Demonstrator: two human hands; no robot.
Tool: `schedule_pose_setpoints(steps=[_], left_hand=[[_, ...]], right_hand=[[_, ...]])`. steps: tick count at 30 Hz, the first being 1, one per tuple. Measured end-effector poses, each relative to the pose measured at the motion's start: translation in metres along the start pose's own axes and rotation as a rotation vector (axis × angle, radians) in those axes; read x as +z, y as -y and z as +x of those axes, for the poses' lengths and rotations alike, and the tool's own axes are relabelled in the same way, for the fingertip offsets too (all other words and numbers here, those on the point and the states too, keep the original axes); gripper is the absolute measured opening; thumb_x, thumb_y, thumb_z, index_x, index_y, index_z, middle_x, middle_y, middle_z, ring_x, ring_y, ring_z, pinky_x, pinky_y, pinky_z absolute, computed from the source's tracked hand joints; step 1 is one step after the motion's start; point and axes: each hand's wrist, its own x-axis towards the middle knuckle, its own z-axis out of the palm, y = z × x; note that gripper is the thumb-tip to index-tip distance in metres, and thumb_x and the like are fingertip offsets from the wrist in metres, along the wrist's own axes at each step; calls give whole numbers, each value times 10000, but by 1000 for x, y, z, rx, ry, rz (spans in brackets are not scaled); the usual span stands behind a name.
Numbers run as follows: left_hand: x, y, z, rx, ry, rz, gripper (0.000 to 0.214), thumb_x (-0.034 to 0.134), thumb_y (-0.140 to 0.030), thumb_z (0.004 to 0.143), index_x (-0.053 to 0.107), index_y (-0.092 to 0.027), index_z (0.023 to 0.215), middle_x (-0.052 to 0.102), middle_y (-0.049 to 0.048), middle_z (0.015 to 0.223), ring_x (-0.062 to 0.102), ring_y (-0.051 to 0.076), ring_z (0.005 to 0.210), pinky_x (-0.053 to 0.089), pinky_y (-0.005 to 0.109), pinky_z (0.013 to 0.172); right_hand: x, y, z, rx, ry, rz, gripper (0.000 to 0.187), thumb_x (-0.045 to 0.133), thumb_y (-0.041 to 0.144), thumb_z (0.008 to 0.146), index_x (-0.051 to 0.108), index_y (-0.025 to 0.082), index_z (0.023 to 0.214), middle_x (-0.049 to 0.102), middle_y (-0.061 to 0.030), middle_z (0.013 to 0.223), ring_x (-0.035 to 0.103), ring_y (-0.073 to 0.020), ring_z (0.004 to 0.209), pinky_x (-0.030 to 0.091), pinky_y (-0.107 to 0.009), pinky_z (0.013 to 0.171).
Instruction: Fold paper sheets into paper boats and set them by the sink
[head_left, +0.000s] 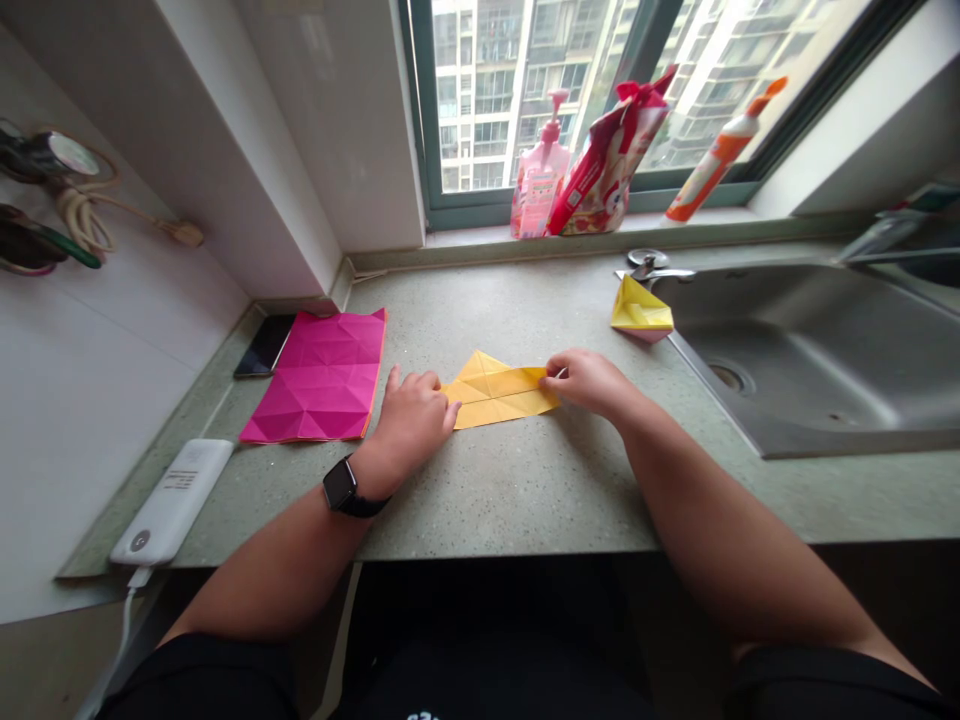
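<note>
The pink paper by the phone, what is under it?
The pink creased paper lies flat on the speckled countertop, with a black phone at its edge. The spot right under it is covered, so I cannot see it.

Speckled grey-green countertop [525,510], viewed from above; clock positions are taken from its centre. At 9 o'clock, a creased magenta paper sheet [315,380] lies beside a black smartphone [262,345]; at 8 o'clock, a white power bank [172,500] trails a white cable [124,640]. At 2 o'clock, a small folded yellow paper piece [640,312] sits by a steel sink [817,350]. At 12 o'clock, on the windowsill [592,228]: a pink pump bottle [538,170], a red pouch [607,165] and an orange-and-white bottle [724,150] — high-rise apartments [480,90] beyond the glass.
</note>
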Motion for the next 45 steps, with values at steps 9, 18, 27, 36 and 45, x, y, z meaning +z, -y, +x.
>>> schedule_pose_setpoints(steps=[9,18,27,36,45], left_hand=[[6,11,7,12,-110,-21,226,599,-318,1066,782,-195,1014,727,116,1178,668,303,1100,387,631,1241],[7,10,9,89,-360,-150,262,599,-289,1060,648,-216,1306,683,122,1355,637,317,1269,385,561,1271],[14,12,7,208,-380,-218,530,665,-431,1055,508,-200,1505,633,170,1441,590,357,1351,432,564,1229],[29,-2,12,261,-273,-293,177,702,-298,1039,687,-229,1202,715,103,1293,659,299,1207,536,470,1069],[23,18,20,224,-264,-275,116,648,-152,1019,731,-226,985,754,60,1129,678,257,1067,527,422,970]], right_hand=[[5,-3,4,61,38,423,99,713,324,930,700,231,963,764,-52,873,697,-200,754,537,-304,653],[-17,5,-5,-187,-1063,714,248,780,423,924,673,245,1061,697,-21,912,680,-183,758,587,-331,667],[7,45,-30,-637,-722,112,254,642,198,1016,732,293,1235,789,-41,962,724,-244,884,575,-405,845],[44,60,-26,-733,-441,179,376,630,140,969,634,247,1329,822,-47,1012,764,-245,919,561,-375,847],[30,36,-17,-600,-169,14,298,702,147,903,716,270,1174,792,-65,1132,718,-267,1048,539,-396,919]])
